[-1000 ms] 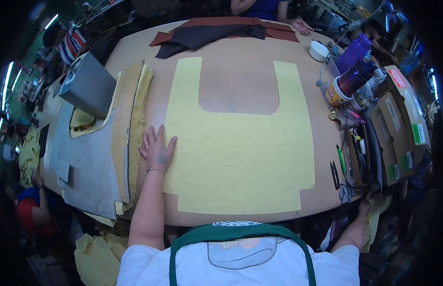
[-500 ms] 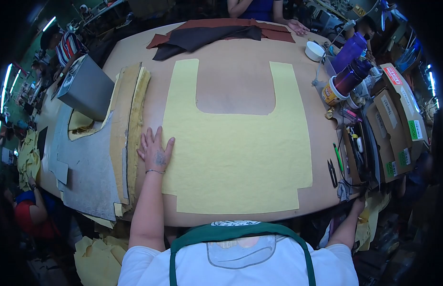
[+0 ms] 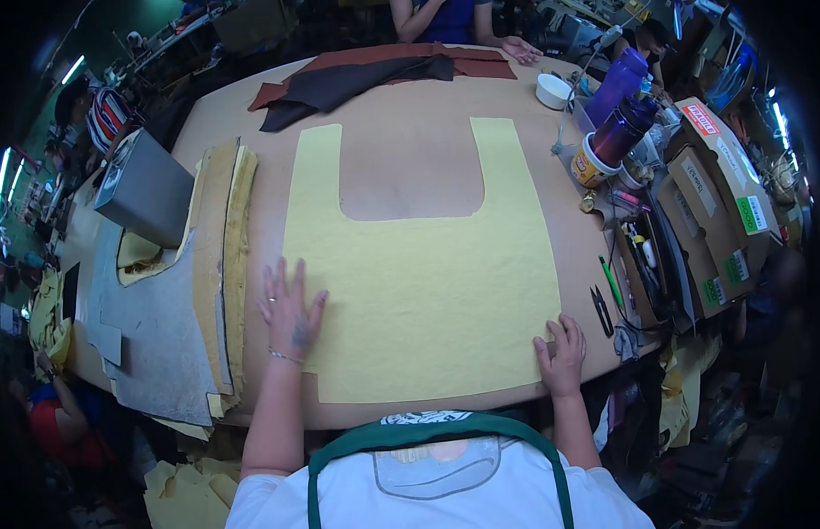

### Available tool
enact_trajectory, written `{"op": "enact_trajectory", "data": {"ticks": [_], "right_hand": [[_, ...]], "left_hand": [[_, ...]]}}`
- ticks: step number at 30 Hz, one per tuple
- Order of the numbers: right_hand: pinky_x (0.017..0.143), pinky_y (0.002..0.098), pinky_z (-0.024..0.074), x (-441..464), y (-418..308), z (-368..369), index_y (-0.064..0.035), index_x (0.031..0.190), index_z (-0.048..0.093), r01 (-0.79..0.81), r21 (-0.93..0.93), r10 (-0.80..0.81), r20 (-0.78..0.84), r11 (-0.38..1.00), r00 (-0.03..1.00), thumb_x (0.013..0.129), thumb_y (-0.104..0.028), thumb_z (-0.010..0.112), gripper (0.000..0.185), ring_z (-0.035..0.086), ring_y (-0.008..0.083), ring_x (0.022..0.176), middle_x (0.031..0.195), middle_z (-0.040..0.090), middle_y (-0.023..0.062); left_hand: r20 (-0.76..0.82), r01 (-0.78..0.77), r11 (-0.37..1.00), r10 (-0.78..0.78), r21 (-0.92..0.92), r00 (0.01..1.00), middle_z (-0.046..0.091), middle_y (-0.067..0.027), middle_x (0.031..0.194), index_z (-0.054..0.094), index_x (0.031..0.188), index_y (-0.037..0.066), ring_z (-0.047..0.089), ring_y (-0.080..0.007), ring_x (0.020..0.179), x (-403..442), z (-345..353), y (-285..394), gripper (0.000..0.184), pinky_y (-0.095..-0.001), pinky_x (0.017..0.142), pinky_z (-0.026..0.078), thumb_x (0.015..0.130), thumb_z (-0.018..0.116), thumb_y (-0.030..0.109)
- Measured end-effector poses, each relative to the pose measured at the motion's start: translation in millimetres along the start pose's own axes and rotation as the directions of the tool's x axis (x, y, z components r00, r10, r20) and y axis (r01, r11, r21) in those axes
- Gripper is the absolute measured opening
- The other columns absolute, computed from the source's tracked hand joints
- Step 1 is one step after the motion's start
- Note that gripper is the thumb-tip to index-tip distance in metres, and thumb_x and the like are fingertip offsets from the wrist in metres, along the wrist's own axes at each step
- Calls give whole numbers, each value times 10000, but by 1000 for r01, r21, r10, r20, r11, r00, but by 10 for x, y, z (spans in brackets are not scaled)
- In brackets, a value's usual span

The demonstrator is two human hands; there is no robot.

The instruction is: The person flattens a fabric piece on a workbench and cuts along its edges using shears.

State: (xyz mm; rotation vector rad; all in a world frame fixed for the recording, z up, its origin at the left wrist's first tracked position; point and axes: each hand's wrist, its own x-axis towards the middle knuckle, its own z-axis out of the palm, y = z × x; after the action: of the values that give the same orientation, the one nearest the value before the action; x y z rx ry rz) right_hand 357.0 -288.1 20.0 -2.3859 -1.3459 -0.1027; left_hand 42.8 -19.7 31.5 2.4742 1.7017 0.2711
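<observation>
A pale yellow cloth piece (image 3: 428, 300) with a deep U-shaped cutout at its far side lies flat on the table in front of me. My left hand (image 3: 291, 309) rests open across its left edge, fingers spread, partly on the cloth and partly on the tabletop. At the lower right corner of the cloth, my right hand (image 3: 562, 357) lies with its fingers apart and slightly bent, touching the cloth edge. Neither hand holds anything.
Left stands a stack of grey and tan template boards (image 3: 163, 326) with a grey metal block (image 3: 145, 189) on top. Brown and black material (image 3: 357, 84) lies at the far edge. Thread snips (image 3: 601, 310), a green pen (image 3: 611, 280), bottles (image 3: 623, 132) and cardboard boxes (image 3: 710, 220) line the right.
My right hand has come from the table's right edge to the cloth's lower right corner. My left hand has shifted slightly on the cloth's left edge. The camera view has moved a little.
</observation>
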Motion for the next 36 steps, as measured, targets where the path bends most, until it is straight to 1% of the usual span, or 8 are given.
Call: {"op": "enact_trajectory", "data": {"ticks": [3,6,9,21,27,30,33,36], "right_hand": [[932,425,294,2,13,18,-33,1020,537,-4,20,4,0,1000,1000,755,-253,598,350,394,322,1110,1154,440,164],[933,425,287,-9,22,36,-35,1020,537,-3,19,3,-6,1000,1000,757,-267,595,355,394,316,1109,1151,440,162],[926,423,304,-3,22,20,-36,1017,540,8,13,-7,-22,1000,1000,748,-243,609,346,405,324,1099,1143,450,163],[934,425,283,-7,19,31,-35,1009,549,-12,35,12,-6,999,1000,758,-265,593,343,395,314,1103,1141,445,161],[934,424,282,-7,29,40,-34,1016,545,-7,35,7,-8,999,1000,756,-259,595,348,394,313,1103,1143,444,155],[934,424,282,-8,32,42,-34,1020,544,-5,34,5,-2,999,1000,756,-260,595,351,391,311,1105,1145,443,151],[934,422,282,-7,40,46,-34,1018,545,2,27,-2,-10,1000,1000,757,-262,595,351,390,310,1107,1145,442,149],[934,422,282,-13,40,47,-34,1014,548,-5,31,5,-12,1000,1000,758,-266,594,348,391,309,1107,1144,444,150]], "left_hand": [[222,-78,997,80,-14,972,158,-94,1401,286,1323,215,81,-301,1301,-208,16,203,627,-648,932,130,798,453,515],[234,-45,997,29,65,972,149,-84,1406,291,1321,232,88,-292,1302,-184,-30,181,621,-647,934,129,795,452,522],[140,74,996,-81,50,987,158,-81,1406,297,1317,236,108,-279,1300,-88,-17,-58,618,-645,935,125,792,457,520],[32,95,995,-94,-38,995,225,-93,1382,342,1292,168,149,-255,1293,-31,72,-317,599,-624,949,100,794,496,462],[-216,-75,873,-36,-482,976,413,-107,1258,476,1174,75,339,-279,1194,-29,283,-653,455,-481,975,215,789,567,298],[-290,-114,834,-58,-540,955,461,-124,1192,530,1098,43,403,-283,1126,-43,274,-648,387,-392,951,281,767,593,232],[-263,-93,955,17,-283,965,468,-139,1166,548,1068,38,410,-289,1108,-75,170,-537,360,-366,941,301,754,601,206],[-254,-75,965,9,-251,967,452,-141,1180,539,1076,37,398,-302,1115,-79,181,-510,371,-386,949,293,750,600,204]]}}
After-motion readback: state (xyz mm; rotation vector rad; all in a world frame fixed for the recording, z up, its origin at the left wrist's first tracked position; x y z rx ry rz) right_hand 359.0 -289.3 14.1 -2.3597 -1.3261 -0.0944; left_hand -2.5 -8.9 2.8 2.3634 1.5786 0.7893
